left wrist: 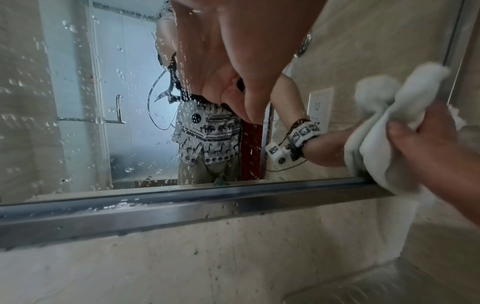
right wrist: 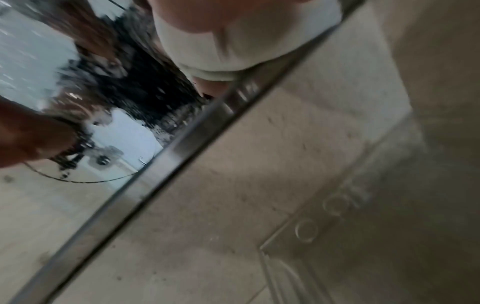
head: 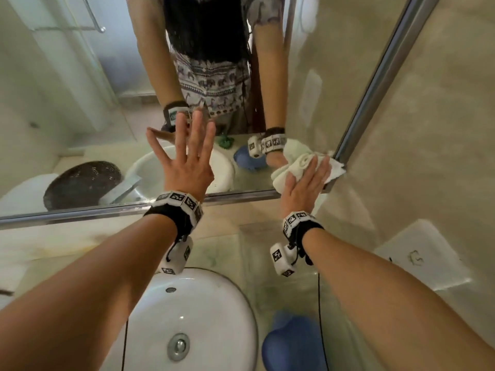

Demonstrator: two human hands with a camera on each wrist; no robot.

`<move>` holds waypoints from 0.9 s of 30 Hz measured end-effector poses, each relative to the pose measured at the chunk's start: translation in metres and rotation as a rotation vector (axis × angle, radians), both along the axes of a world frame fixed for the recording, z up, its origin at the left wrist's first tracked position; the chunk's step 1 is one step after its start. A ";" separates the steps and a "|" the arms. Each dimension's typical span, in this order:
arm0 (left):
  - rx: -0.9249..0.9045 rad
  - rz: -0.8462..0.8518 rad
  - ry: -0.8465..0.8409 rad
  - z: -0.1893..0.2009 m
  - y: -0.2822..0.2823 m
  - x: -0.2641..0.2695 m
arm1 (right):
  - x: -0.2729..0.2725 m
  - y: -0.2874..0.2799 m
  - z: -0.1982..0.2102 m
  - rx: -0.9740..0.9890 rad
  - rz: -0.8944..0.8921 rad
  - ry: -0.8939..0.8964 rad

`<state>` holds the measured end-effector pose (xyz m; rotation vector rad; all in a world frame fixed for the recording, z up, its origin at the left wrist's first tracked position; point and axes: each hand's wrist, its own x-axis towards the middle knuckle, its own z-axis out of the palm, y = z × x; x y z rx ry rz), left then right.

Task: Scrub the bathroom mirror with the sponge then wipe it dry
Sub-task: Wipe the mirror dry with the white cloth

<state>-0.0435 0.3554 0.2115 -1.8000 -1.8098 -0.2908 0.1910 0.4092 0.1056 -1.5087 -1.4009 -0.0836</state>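
Observation:
The bathroom mirror (head: 80,103) has a metal frame (head: 107,212), and water drops speckle its glass (left wrist: 78,102). My left hand (head: 184,162) lies flat against the lower middle of the glass, fingers spread and straight, holding nothing. My right hand (head: 302,188) holds a bunched white cloth (head: 297,156) and presses it onto the mirror's lower right corner, beside the frame. In the left wrist view the cloth (left wrist: 376,133) folds between the thumb and fingers of that hand (left wrist: 428,148). The right wrist view is blurred; the cloth (right wrist: 233,51) sits against the frame. No sponge is plainly in view.
A white sink (head: 214,317) sits right below my arms. A blue rounded object (head: 292,344) lies on the counter to its right. A wall socket (head: 420,258) is set in the beige tiled wall beyond the frame. A small green thing (head: 225,141) shows in the reflection.

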 end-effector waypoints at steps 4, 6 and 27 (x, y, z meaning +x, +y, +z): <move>-0.026 -0.005 0.005 -0.002 0.005 0.001 | -0.011 0.005 -0.009 0.033 -0.030 0.079; -0.038 -0.010 -0.006 -0.002 0.004 0.003 | -0.015 0.004 -0.001 0.040 -0.015 0.085; 0.039 0.004 0.020 -0.013 0.006 0.003 | 0.030 0.022 0.007 0.260 0.475 -1.491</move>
